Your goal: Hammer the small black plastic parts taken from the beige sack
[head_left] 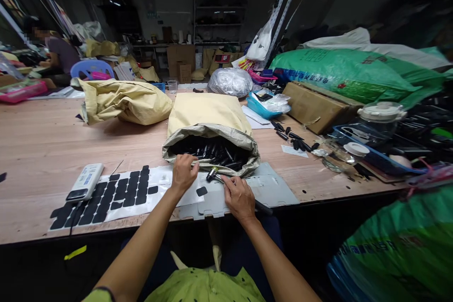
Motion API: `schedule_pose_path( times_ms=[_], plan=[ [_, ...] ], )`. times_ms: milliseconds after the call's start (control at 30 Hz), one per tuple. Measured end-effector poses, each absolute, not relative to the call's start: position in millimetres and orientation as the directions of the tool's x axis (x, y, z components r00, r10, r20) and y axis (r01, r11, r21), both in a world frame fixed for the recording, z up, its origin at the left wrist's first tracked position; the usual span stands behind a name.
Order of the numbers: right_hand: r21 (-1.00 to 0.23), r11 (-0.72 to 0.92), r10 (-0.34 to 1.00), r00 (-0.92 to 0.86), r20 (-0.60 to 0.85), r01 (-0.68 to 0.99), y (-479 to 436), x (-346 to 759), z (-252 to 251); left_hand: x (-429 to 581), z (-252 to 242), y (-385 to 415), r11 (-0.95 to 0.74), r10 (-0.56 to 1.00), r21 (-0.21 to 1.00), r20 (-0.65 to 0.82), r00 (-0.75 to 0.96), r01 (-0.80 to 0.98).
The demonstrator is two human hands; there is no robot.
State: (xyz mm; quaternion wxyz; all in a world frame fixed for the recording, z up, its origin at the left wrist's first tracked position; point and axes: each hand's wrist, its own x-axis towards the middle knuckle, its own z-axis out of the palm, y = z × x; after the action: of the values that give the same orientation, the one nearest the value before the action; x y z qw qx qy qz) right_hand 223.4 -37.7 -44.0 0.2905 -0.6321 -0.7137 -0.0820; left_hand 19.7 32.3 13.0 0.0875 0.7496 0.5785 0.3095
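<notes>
My right hand (240,198) is wrapped round the handle of a small hammer (214,174). Its shiny head points up and to the left, and the black grip end sticks out below the hand. At the left of the sack's mouth, my left hand (184,172) has its fingers curled by the rim; what they hold, if anything, is hidden. A cream sack (208,111) lies with its mouth towards me, full of black elongated parts (212,150). Beneath both hands is a grey board (272,186) with one black pad (201,191) on it.
To the left, black rounded pads (132,188) lie on a white sheet, beside a white device (85,181) with a cable. A second cream sack (130,101) rests behind. Loose black parts (295,140), a cardboard box (314,104) and glass jars stand right. A person (62,54) sits far left.
</notes>
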Motion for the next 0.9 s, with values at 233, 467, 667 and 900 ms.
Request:
schedule_pose_path(
  times_ms=[233, 467, 667, 900],
  plan=[
    [-0.279, 0.18, 0.864, -0.017, 0.502, 0.943, -37, 224, -44, 31, 17, 93, -0.177, 0.984, 0.287, 0.054, 0.168, 0.942],
    [-0.279, 0.168, 0.868, -0.007, 0.496, 0.945, -37, 224, -44, 26, 27, 87, -0.145, 0.989, 0.28, 0.022, 0.145, 0.949],
    [-0.282, 0.167, 0.87, -0.006, 0.494, 0.945, -37, 224, -45, 3, 18, 35, -0.313, 0.947, 0.419, 0.199, 0.25, 0.852],
    [-0.27, 0.169, 0.873, -0.017, 0.487, 0.948, -36, 226, -48, 0, -24, -12, -0.366, 0.93, 0.512, 0.193, 0.311, 0.777]
  ],
)
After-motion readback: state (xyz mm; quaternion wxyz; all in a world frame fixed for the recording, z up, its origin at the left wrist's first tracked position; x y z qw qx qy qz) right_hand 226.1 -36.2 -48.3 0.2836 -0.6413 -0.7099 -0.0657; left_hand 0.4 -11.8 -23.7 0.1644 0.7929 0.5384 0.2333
